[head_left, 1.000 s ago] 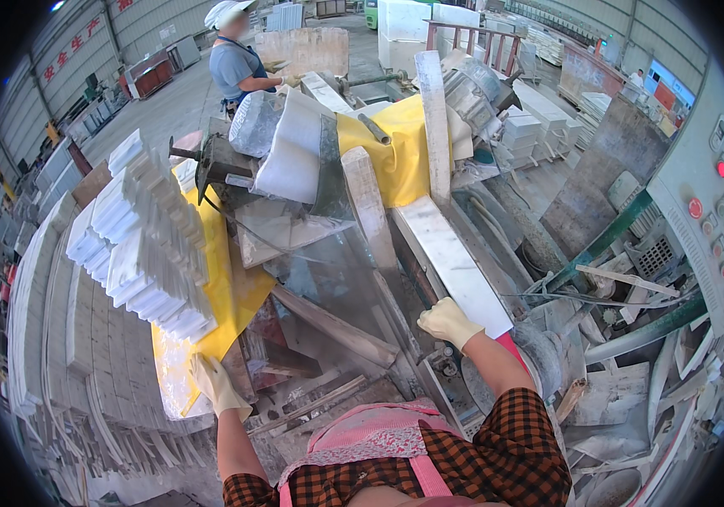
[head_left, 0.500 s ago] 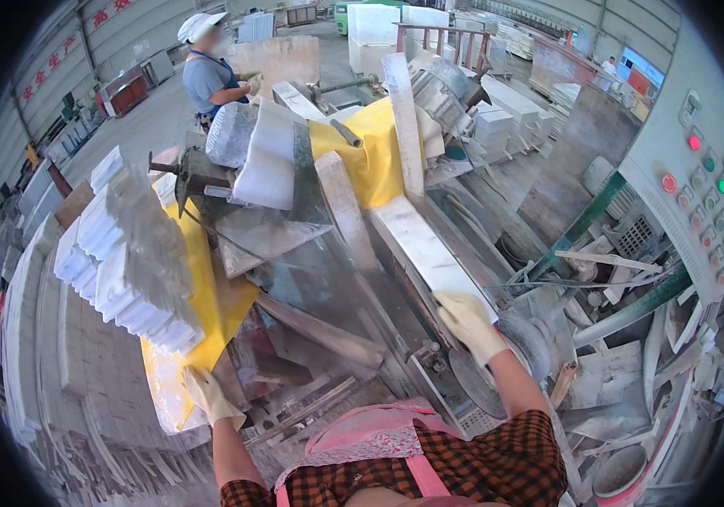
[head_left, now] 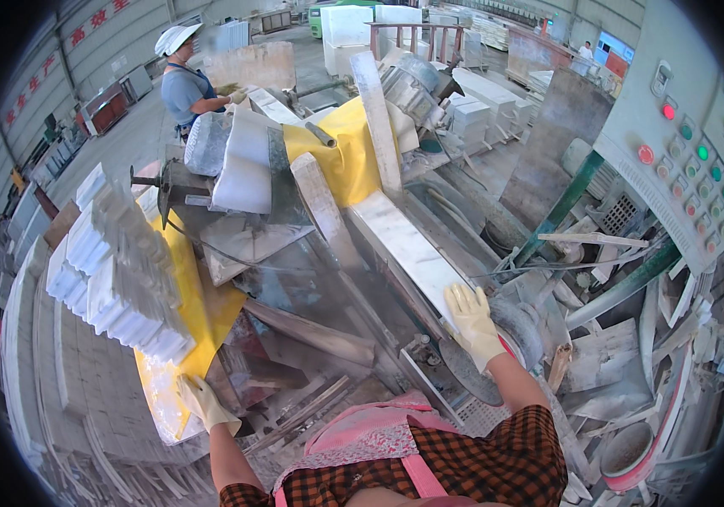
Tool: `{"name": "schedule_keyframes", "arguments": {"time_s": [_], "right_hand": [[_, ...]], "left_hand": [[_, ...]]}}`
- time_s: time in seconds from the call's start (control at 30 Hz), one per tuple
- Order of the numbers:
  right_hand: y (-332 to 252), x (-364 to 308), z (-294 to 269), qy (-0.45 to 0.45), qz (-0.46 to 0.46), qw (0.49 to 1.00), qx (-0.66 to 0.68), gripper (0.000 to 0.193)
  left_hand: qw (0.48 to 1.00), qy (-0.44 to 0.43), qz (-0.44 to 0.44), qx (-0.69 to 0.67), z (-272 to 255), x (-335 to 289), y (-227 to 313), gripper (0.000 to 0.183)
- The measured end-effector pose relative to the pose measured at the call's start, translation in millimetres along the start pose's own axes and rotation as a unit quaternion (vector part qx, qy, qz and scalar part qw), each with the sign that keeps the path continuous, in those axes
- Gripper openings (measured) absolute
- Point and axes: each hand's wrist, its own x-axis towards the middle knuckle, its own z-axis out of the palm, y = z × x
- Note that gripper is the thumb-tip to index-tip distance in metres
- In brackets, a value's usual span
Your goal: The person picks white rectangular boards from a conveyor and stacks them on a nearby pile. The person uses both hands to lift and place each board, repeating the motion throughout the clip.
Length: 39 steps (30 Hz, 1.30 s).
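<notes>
Gloved right hand (head_left: 473, 324) laid open on the near end of a white marble strip (head_left: 404, 241), left hand (head_left: 204, 400) well apart from it.
The marble strip lies lengthwise on a narrow machine bed, its far end meeting a yellow flap (head_left: 353, 160); the right palm faces down on its near end, fingers extended and slightly parted. Well to the left of the strip, the gloved left hand touches the edge of a yellow sheet (head_left: 225, 317), and whether its fingers grip that edge I cannot tell. A tall stack of white stone strips (head_left: 117, 283) stands on this sheet, also left of the marble strip. Right of the strip is a grey control panel (head_left: 674, 110) with coloured buttons; beyond its far end, to the left, stands a co-worker in a white cap (head_left: 177, 39).
</notes>
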Motion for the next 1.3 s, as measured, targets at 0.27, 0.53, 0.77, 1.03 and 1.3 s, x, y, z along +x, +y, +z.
{"name": "schedule_keyframes", "arguments": {"time_s": [0.27, 0.53, 0.77, 1.03, 1.3], "right_hand": [[7, 11, -7, 0.119, -0.073, 0.990, 0.016, 0.057], [-6, 53, 2, 0.118, -0.104, 0.985, -0.073, 0.055], [-6, 81, 18, 0.066, -0.089, 0.991, -0.074, 0.058], [-6, 97, -39, -0.070, -0.033, 0.997, 0.029, 0.049], [-176, 115, -99, -0.006, 0.061, 0.816, 0.575, 0.043]], "left_hand": [[1.000, -0.019, -0.005, -0.003, -1, -1, 0, 0.047], [1.000, 0.003, -0.002, -0.021, 0, -4, 0, 0.048], [1.000, 0.015, 0.001, 0.001, 1, -4, 1, 0.047], [0.999, 0.032, 0.007, -0.043, -3, -5, 8, 0.042], [0.982, 0.009, -0.037, -0.184, -17, -7, 11, 0.048]]}}
